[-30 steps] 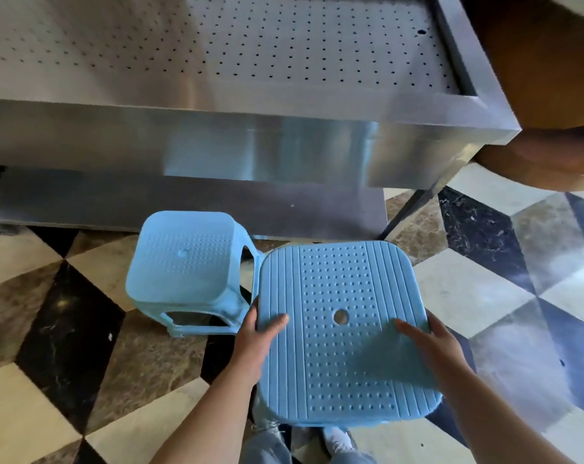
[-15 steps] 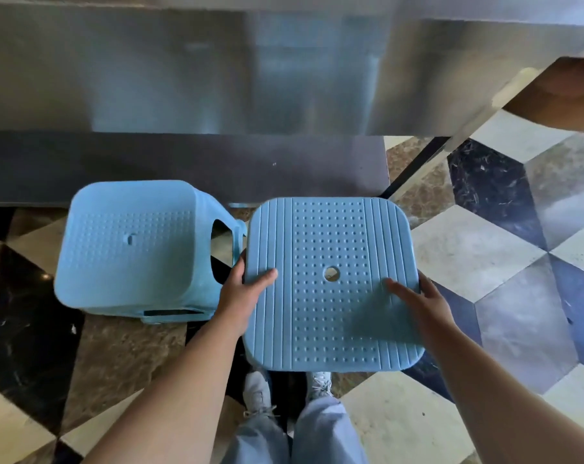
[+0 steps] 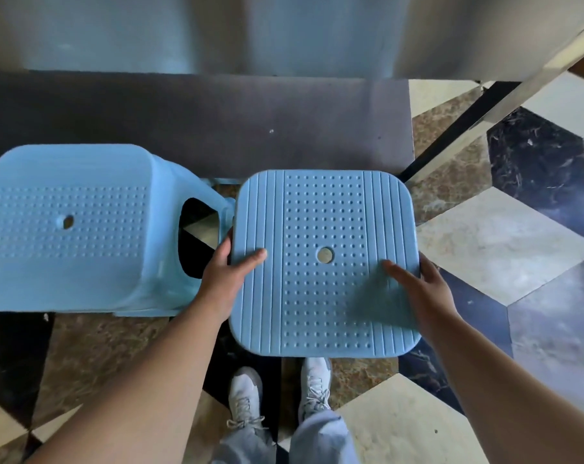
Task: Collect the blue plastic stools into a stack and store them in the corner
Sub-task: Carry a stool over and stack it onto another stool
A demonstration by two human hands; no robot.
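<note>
I hold a blue plastic stool by its seat, seen from straight above, its dotted top with a round centre hole facing me. My left hand grips the seat's left edge, thumb on top. My right hand grips the right edge, thumb on top. A second blue stool stands on the floor just to the left, its near leg close to my left hand. Whether the held stool's legs touch the floor is hidden under its seat.
A stainless steel counter rises directly ahead, with a dark base panel below it and a slanted metal leg at the right. My white shoes stand on the patterned marble floor, which stretches out to the right.
The view has tilted down and closer to the stools. The held stool now sits lower in front of my feet, beside the standing one. Both hands keep their grip.
</note>
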